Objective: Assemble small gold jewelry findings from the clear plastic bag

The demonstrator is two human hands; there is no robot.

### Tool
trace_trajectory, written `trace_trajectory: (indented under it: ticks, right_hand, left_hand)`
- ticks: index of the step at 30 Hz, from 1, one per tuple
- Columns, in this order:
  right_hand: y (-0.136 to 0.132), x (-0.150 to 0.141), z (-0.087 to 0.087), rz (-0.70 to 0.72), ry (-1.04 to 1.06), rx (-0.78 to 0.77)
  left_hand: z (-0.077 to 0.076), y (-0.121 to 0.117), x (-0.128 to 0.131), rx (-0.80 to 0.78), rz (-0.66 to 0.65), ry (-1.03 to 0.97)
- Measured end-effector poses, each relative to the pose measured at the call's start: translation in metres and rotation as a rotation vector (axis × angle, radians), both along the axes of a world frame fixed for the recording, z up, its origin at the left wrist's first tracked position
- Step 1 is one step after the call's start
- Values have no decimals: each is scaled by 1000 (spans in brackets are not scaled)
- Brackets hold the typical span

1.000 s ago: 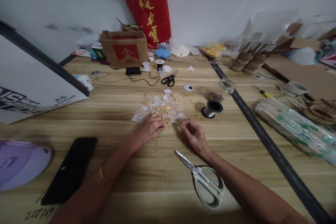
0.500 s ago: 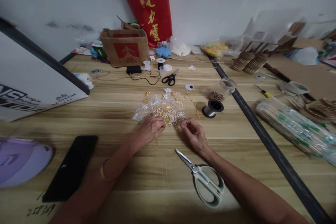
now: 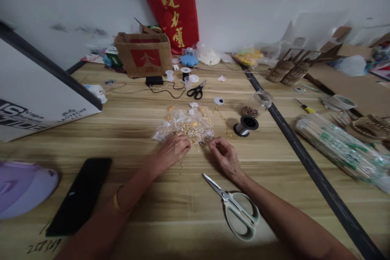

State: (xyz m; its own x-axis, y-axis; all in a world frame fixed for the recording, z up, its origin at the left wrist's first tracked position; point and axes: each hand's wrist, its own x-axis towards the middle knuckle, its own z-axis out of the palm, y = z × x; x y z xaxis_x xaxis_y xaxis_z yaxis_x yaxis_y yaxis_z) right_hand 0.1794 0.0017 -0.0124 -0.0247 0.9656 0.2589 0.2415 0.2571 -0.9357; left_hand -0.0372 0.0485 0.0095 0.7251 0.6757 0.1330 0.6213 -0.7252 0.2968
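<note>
A heap of small gold and silver jewellery findings [image 3: 195,133], partly in clear plastic bags [image 3: 164,129], lies mid-table. My left hand [image 3: 174,149] rests at the near left edge of this heap, its fingers curled and pressed together; anything in them is hidden. At the near right edge, my right hand [image 3: 226,157] is closed in a pinch, thumb against forefinger, and whatever is between the tips is too small to name. A short gold chain [image 3: 181,168] lies just below my left hand. Pale-handled scissors [image 3: 231,205] lie below my right hand, blades slightly apart.
Right of the heap are a gold chain [image 3: 224,121], a wire spool [image 3: 246,125] and a clear jar of beads [image 3: 251,110]. Black scissors [image 3: 197,90] lie behind. A dark phone-like slab [image 3: 79,197] is at left, wrapped sticks [image 3: 339,148] at right.
The whole view has shifted very slightly. Both hands keep nearly the same place and pose beside the heap.
</note>
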Motion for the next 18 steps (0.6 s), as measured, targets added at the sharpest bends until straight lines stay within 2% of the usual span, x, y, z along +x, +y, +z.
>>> trace_trajectory:
  ticks: [6, 13, 18]
  right_hand:
    - [0, 0, 0, -8, 5, -4]
    - [-1, -1, 2, -7, 7, -6]
    - [0, 1, -1, -2, -18, 3]
  left_hand:
    - [-4, -2, 2, 38, 22, 32]
    - [1, -2, 4, -5, 38, 40]
    - [0, -2, 4, -3, 29, 45]
